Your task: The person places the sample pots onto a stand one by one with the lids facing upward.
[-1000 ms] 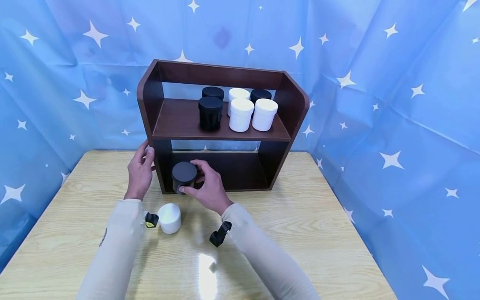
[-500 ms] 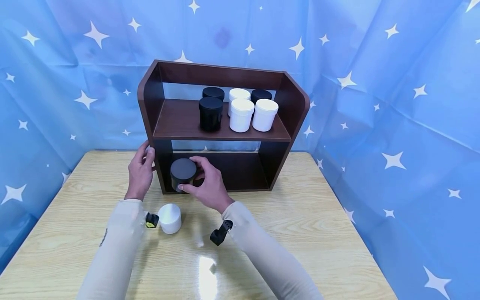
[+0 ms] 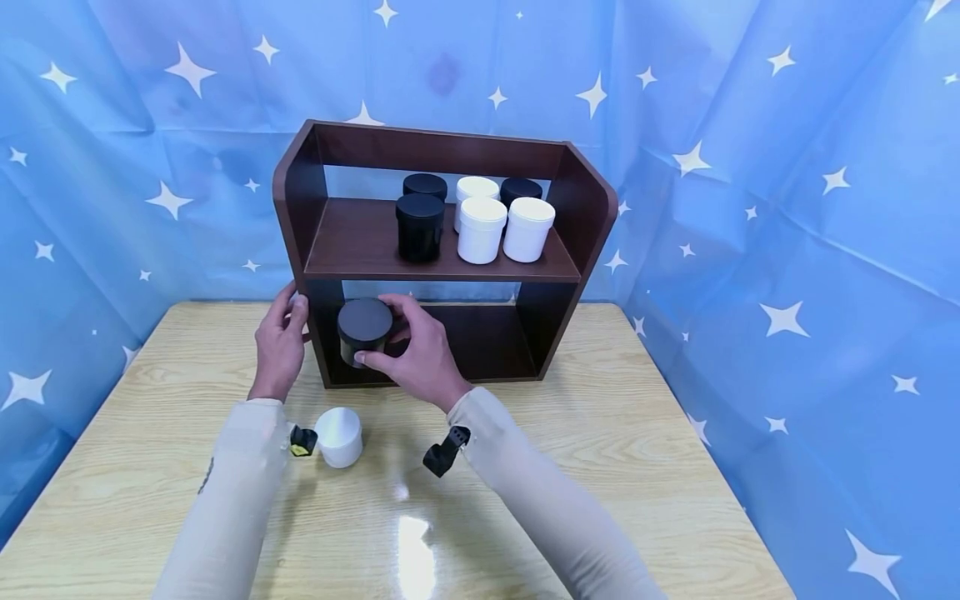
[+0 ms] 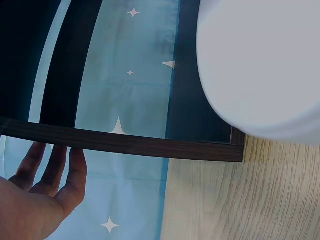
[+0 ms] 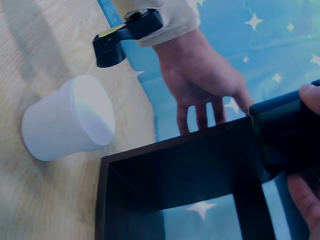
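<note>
My right hand point(image 3: 426, 354) grips a black lidded jar point(image 3: 364, 323) between thumb and fingers, in front of the lower compartment at its left end. In the right wrist view the jar point(image 5: 285, 132) overlaps the shelf's side edge. My left hand point(image 3: 281, 346) touches the outer left side of the dark brown two-tier shelf point(image 3: 442, 277); the left wrist view shows its fingertips point(image 4: 76, 157) against the side panel, fairly straight. Near my left wrist a white lidded jar point(image 3: 340, 439) stands on the table.
On the upper tier, toward the right, several jars stand in two rows, among them a front black jar point(image 3: 420, 229) and a front white jar point(image 3: 528, 229). A blue star-patterned curtain point(image 3: 750, 250) hangs behind the wooden table point(image 3: 615, 450).
My right hand has raised the black jar a little, up along the front of the lower compartment. My left hand and the white jar on the table have stayed put.
</note>
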`<state>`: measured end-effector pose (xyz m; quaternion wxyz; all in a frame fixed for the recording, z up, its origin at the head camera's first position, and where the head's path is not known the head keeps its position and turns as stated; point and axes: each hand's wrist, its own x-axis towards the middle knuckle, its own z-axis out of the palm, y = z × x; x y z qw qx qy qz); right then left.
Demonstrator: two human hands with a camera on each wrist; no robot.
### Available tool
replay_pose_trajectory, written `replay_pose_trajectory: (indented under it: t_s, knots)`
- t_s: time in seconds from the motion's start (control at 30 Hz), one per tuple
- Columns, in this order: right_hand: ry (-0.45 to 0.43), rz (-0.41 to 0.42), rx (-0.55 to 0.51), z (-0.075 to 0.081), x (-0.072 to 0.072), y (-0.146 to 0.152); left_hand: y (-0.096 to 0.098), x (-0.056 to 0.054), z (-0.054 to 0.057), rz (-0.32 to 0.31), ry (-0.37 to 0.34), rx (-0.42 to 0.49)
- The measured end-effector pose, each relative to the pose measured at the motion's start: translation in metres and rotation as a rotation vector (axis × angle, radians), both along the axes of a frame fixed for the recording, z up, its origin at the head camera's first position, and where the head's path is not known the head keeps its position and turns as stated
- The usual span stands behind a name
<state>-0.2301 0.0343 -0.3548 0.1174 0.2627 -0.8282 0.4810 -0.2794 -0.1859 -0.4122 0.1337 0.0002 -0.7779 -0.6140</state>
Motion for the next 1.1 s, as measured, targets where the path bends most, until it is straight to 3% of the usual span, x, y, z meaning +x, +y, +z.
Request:
replay_pose_trajectory:
  t_s: [0.67, 1.1]
  knots:
    - [0.084, 0.036, -0.005, 0.028, -0.007, -0.007, -0.001, 0.0, 0.002, 0.003, -0.006, -0.004]
    - [0.124, -0.012, -0.01, 0.045, -0.024, -0.005, -0.001, 0.0, 0.002, -0.002, -0.008, -0.006]
